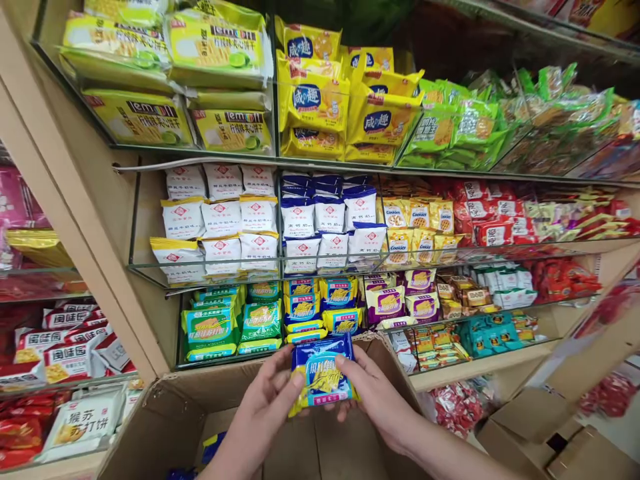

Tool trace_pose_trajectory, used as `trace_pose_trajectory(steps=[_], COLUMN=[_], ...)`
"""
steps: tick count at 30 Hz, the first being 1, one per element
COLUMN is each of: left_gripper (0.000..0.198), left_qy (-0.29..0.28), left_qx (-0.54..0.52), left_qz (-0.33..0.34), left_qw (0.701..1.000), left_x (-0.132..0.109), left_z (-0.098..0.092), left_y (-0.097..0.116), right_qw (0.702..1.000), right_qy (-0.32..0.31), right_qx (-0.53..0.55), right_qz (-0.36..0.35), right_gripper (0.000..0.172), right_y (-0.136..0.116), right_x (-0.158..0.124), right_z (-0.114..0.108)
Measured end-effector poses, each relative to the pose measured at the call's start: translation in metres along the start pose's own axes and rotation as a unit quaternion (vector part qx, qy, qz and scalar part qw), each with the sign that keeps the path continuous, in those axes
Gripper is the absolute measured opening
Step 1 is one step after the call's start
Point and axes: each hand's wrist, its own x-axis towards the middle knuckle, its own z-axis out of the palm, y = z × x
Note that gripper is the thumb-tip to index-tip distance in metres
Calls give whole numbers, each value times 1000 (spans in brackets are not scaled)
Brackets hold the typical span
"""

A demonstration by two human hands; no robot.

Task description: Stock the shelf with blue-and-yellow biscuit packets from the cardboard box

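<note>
Between my two hands is a blue and yellow biscuit packet (323, 373), its printing upside down to me. My left hand (273, 387) grips its left end, thumb on the front. At the right end, my right hand (373, 387) holds it the same way, fingers curled behind. Below is an open cardboard box (175, 407) with a few blue packets (213, 445) at its lower left. Just beyond the hands, similar blue and yellow packets (343, 313) are stacked on the lower shelf, beside green biscuit packets (210, 327) and purple ones (385, 303).
Glass-fronted shelves (210, 267) rise ahead, filled with white packets (220, 250), yellow packets (320, 100) and lemon biscuit packs (220, 47). A wooden upright (75, 167) stands at left. Another cardboard box (540, 427) and red packets (455, 407) lie at lower right.
</note>
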Motion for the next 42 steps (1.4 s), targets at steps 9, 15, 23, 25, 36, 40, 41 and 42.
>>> trace_pose_trajectory(steps=[9, 15, 23, 25, 36, 40, 41, 42], left_gripper=[55, 37, 36, 27, 55, 61, 62, 64], left_qy=[-127, -53, 49, 53, 55, 59, 58, 58], left_qx=[-73, -92, 133, 312, 638, 683, 692, 700], left_qz=[-76, -25, 121, 203, 316, 320, 321, 321], left_qw=[986, 994, 983, 926, 700, 654, 644, 636], left_x=[-5, 4, 35, 52, 128, 138, 141, 143], left_z=[-7, 4, 1, 0, 31, 35, 36, 36], left_y=[6, -2, 8, 15, 25, 24, 24, 24], right_qw=[960, 994, 854, 764, 543, 536, 534, 529], right_qy=[-67, -45, 71, 122, 130, 147, 146, 144], right_qx=[-262, -92, -450, -552, -771, -773, -774, -776], right_qz=[-67, -24, -251, -311, -305, -307, -309, -311], right_gripper=[34, 40, 31, 32, 24, 29, 37, 47], right_y=[3, 9, -47, -62, -66, -59, -57, -54], right_x=[4, 0, 21, 39, 92, 94, 95, 96], right_z=[-7, -3, -47, -60, -63, -67, -69, -71])
